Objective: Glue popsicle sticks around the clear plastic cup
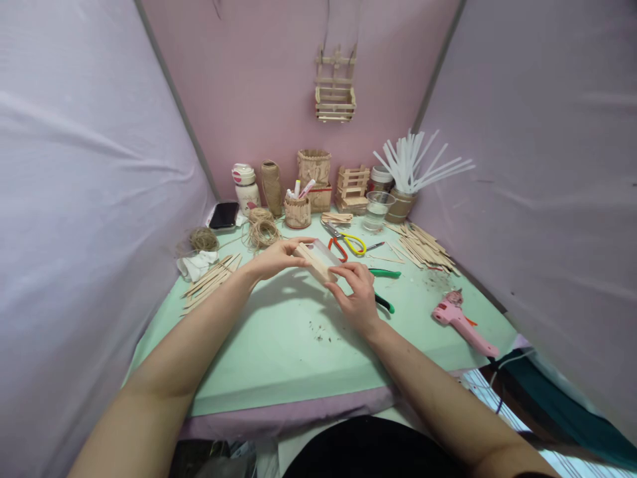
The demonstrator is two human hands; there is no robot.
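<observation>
Above the middle of the table, a small see-through box (318, 262) with pale wooden sticks along its near side is held between both hands. My left hand (281, 257) grips its left end, fingers behind and thumb in front. At the right end, my right hand (355, 292) pinches it between thumb and fingers. Just beyond the box lie scissors (355, 244) with one yellow and one red handle. Green-handled pliers (385, 273) lie partly hidden behind my right hand.
A pink glue gun (462, 322) lies at the right. Loose wooden sticks (425, 249) are heaped behind it, with more sticks (212, 282) at the left. Twine (263, 229), a phone (223, 216), a cup of water (377, 212) and a pot of white glue sticks (401, 206) stand farther back.
</observation>
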